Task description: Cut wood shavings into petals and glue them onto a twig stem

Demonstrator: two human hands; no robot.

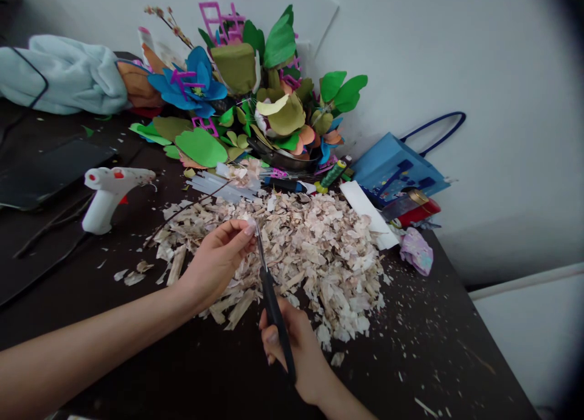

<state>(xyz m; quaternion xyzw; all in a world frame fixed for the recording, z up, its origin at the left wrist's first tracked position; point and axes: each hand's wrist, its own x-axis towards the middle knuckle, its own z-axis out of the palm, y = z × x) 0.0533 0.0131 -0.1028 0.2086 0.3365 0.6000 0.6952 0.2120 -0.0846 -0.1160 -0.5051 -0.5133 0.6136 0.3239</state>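
Note:
My left hand (215, 257) pinches a small pale flake (251, 223) between thumb and fingertips. My right hand (298, 350) is wrapped round the black handles of a pair of scissors (275, 313). Their narrow blades point up and away from me, with the tips right at the flake; whether they are cutting into it I cannot tell. Under and beyond both hands spreads a big pile of dry, papery beige flakes (337, 256), with a few longer strips at its near left.
A white glue gun (104, 195) stands left, near dark twigs (55, 222) and a black flat device (50, 171). Behind the pile are clear glue sticks (214, 186), a green thread spool (333, 174) and felt flowers (283, 113). A blue bag (396, 168) leans against the wall.

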